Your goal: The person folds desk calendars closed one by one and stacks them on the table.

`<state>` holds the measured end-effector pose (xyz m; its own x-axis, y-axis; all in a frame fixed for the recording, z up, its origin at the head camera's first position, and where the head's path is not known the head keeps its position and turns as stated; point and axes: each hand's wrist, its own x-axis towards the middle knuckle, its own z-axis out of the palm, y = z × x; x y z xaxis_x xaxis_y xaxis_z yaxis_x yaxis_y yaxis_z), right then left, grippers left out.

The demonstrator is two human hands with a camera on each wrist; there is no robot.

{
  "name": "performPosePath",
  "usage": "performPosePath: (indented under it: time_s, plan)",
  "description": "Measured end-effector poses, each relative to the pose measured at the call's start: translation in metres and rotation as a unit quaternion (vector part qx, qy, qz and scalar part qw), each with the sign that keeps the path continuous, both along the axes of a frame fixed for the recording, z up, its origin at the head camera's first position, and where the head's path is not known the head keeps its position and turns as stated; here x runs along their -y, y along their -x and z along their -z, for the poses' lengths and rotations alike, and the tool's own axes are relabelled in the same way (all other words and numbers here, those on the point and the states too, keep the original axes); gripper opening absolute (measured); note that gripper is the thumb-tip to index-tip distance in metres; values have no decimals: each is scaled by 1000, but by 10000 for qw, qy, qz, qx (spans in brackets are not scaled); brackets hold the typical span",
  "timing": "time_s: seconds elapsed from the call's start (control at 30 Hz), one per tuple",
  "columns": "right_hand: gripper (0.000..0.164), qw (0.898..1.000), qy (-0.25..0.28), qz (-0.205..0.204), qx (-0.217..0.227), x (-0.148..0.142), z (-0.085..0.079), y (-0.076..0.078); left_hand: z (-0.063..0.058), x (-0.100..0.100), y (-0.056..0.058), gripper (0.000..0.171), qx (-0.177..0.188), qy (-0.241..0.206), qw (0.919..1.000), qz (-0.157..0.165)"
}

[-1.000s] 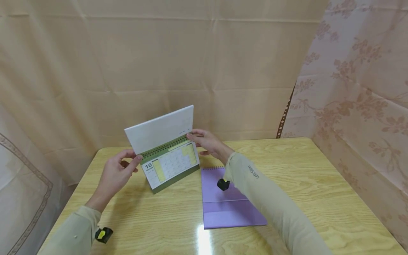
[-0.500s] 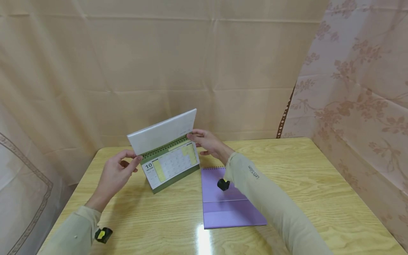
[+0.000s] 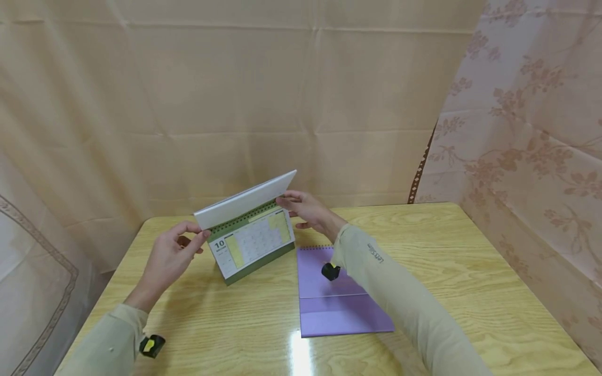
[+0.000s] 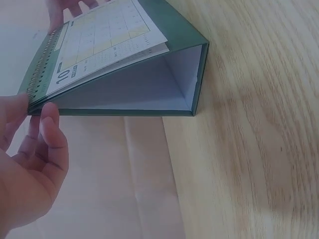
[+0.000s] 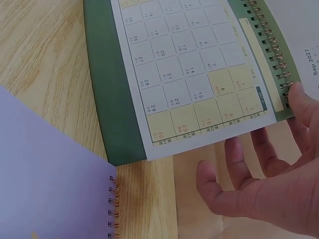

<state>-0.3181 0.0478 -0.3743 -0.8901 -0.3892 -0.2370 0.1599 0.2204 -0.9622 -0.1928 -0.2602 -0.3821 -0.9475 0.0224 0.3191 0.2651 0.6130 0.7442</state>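
Observation:
A green desk calendar (image 3: 256, 237) stands on its folded base at the left of the table, its front page headed with a large 10. White pages (image 3: 246, 201) rise above its wire spiral (image 5: 276, 55) and lean away toward the back. My left hand (image 3: 176, 253) pinches the upper left corner between thumb and fingers, at the spiral's end. At the opposite upper corner, my right hand (image 3: 308, 211) grips the calendar's edge, thumb in front; its other fingers are partly curled below. The left wrist view shows the hollow triangular side of the base (image 4: 134, 84).
A purple spiral-bound pad (image 3: 331, 313) lies flat right of the calendar, partly under my right forearm (image 3: 400, 292). The wooden table (image 3: 470, 271) reaches back to a beige curtain (image 3: 301, 104). A patterned cloth (image 3: 541, 130) hangs on the right.
The raised white pages have tipped further backward and down behind the spiral. Both hands keep their places at the calendar's upper corners, and the purple pad has not moved.

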Motion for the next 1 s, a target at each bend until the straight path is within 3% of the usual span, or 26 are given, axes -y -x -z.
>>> performPosePath:
  time_s: [0.73,0.83,1.0]
  plan:
    - [39,9998,-44,-109,-155,-2,2,0,1,0,-3,18,-193,59,9998,78]
    - [36,9996,199,-154,-115,-3,1,-2,1,-1,-3,18,-284,-3,9995,146]
    - [46,9974,657,-139,-272,-5,1,-2,1,-3,-4,17,-473,-78,9986,217]
